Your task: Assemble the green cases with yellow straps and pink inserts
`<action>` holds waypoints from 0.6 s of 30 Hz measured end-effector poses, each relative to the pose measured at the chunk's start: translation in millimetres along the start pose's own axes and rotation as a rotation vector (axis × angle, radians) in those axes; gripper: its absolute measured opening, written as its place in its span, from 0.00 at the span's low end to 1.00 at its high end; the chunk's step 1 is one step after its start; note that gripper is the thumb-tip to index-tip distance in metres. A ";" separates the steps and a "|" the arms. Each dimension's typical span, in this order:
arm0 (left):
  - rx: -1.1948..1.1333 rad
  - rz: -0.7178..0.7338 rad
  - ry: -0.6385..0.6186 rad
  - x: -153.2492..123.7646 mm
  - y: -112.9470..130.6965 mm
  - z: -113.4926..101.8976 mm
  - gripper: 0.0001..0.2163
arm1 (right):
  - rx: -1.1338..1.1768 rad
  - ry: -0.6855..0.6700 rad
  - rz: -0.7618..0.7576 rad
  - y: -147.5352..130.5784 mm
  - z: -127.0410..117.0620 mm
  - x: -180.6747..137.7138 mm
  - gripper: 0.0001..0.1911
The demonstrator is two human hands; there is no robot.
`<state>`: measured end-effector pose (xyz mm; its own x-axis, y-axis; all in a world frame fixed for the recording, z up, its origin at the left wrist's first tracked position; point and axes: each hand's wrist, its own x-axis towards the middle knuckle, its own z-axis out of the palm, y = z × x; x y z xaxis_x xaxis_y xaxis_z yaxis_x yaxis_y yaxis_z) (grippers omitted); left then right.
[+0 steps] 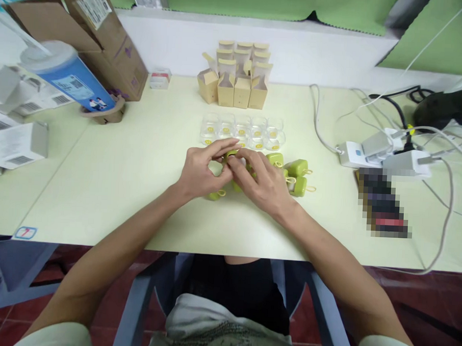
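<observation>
Seen from the head camera, both hands meet in the middle of the pale yellow tabletop (112, 178). The left hand (200, 172) and the right hand (264, 187) pinch one little green piece (231, 153) between their fingertips. The fingers are curled in close, not spread out. The little green piece sits just above the tabletop, right in front of a row of clear cups (242, 130). The fingers hide most of it.

More green pieces (298, 169) lie just beside the right hand. They are round like fat beans, smooth and a bit shiny. Each has a thin yellowish loop at one end. They could be hard plastic or rubber; I cannot tell which.

I think the little green piece is very light. It looks smooth, so it may slip or roll away. The round sides look like the best place to hold it. The thin loop looks bendy and weak.

The clear cups are see-through, with a yellow dot on each. Behind them stand small tan boxes (237, 76) made of cardboard, some with their flaps up. Far to the left, a blue tube (69, 76) with a white lid lies near a big brown carton (107, 30). To the right, white plugs (385, 154) and grey cords lie in a tangle.
</observation>
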<state>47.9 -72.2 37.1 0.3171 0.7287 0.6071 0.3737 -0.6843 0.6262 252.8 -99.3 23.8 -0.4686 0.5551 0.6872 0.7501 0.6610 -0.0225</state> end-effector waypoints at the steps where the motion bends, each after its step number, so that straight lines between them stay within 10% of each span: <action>1: 0.030 0.010 0.000 0.7 0.6 -1.4 0.24 | 0.000 -0.005 0.006 -0.4 0.2 0.5 0.17; 13: -0.044 -0.041 -0.045 18.0 -11.6 -16.1 0.14 | 0.267 0.135 0.269 24.0 -25.0 13.3 0.16; 18: 0.070 0.057 0.097 13.1 -29.2 -21.1 0.14 | 0.288 0.147 0.515 100.2 -61.8 41.0 0.13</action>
<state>22.7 -43.2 37.1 0.2549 0.6804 0.6870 0.4187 -0.7181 0.5559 337.6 -41.5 94.6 0.0059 0.7778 0.6285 0.6975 0.4472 -0.5600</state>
